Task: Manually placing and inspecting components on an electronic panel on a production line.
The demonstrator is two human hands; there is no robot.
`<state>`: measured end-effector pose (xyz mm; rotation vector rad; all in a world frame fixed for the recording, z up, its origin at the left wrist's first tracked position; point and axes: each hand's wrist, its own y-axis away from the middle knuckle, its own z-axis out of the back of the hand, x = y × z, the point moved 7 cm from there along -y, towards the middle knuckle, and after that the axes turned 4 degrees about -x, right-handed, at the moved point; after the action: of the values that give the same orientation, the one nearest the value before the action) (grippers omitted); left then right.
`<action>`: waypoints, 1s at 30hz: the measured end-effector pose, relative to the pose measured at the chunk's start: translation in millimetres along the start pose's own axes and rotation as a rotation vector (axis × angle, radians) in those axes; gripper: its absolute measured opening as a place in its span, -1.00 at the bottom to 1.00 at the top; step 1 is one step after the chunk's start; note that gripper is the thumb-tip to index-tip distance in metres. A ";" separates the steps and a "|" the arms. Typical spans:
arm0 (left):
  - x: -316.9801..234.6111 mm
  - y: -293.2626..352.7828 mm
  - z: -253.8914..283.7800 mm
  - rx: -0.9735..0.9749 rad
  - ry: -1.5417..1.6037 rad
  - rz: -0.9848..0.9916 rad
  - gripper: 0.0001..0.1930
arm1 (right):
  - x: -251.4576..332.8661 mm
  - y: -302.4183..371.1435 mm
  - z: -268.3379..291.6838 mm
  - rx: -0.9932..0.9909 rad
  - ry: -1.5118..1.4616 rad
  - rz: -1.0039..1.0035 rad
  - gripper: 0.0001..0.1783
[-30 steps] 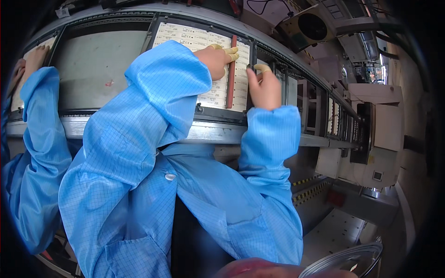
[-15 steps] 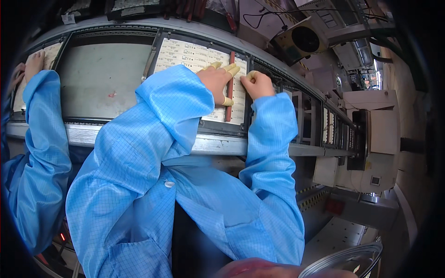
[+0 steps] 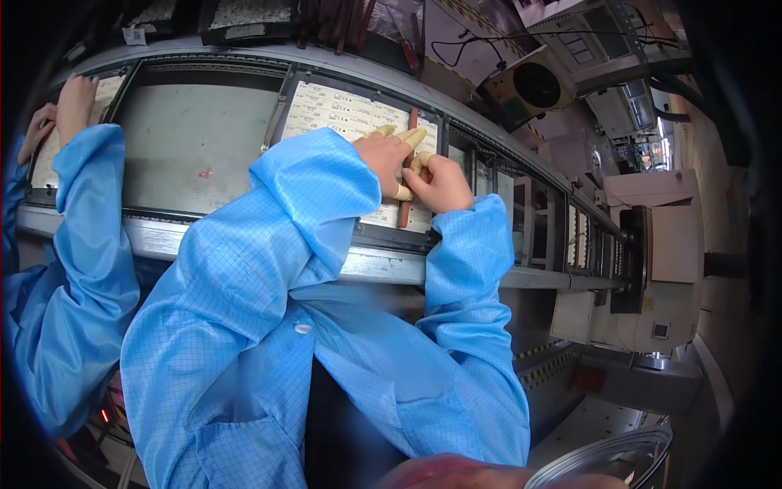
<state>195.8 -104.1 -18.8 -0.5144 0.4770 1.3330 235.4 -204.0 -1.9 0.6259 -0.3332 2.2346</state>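
Note:
A white panel with rows of small printed markings lies in a dark frame on the rail line before me. Across its right part runs a narrow dark-red bar. My left hand rests over the panel with fingers spread, fingertips and thumb against the bar. Yellow finger cots cover several of its fingertips. Just right of the bar, my right hand is closed in a pinch over the panel, close to my left fingers. Whatever lies between its fingertips is hidden.
Left of the panel is a grey plate in the frame. A co-worker's hands are at another white panel at far left. Dark trays and more red bars stand behind the rail. Further frames continue rightward.
My right hand has moved left from the panel's right edge onto the panel beside the bar. My left hand stays spread at the bar. The whole view has shifted slightly.

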 end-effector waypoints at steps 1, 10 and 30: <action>0.3 -0.8 -1.0 0.028 -0.002 0.003 0.01 | 5.8 -1.1 1.3 0.030 0.144 0.019 -0.70; -13.9 43.1 85.3 -0.280 -0.100 -0.110 -0.47 | 45.5 -83.2 49.0 0.169 0.335 0.077 -0.67; 172.0 88.7 97.0 -0.479 0.024 0.258 -0.75 | -0.4 -281.7 -40.9 0.061 0.551 -0.033 -0.55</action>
<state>141.5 102.9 -51.4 -0.8859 0.2444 1.7019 432.4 0.1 -25.6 0.0290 0.0257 2.2833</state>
